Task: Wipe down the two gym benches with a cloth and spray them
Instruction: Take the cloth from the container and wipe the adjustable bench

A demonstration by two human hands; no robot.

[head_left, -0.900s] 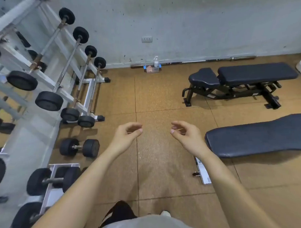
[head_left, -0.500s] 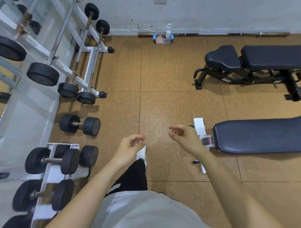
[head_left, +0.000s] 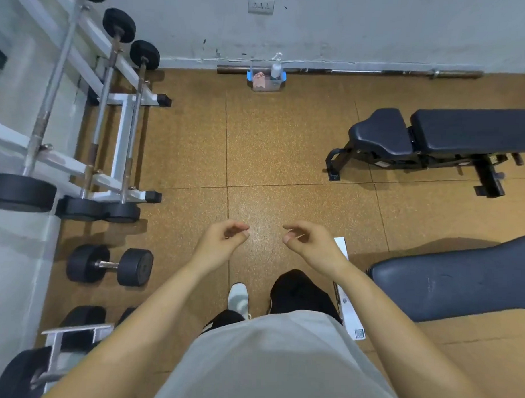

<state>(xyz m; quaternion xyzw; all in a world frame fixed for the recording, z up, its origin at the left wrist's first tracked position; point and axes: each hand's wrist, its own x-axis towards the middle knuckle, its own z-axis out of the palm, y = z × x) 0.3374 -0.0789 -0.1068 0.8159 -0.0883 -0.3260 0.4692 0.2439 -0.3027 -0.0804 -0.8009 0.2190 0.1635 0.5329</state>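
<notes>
Left hand [head_left: 221,242], right hand [head_left: 310,245]: loosely curled, empty. Right of them, near bench [head_left: 460,283] and far bench [head_left: 472,128], dark-padded, lengthwise left-to-right.

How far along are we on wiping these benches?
Nothing looks done. Left hand and right hand hold nothing; the spray bottle and pink cloth sit in the caddy by the wall. Remaining: fetch them, then wipe and spray the far bench and near bench.

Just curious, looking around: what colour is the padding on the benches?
Black, on both the far bench and the near bench; the head view shows it.
</notes>
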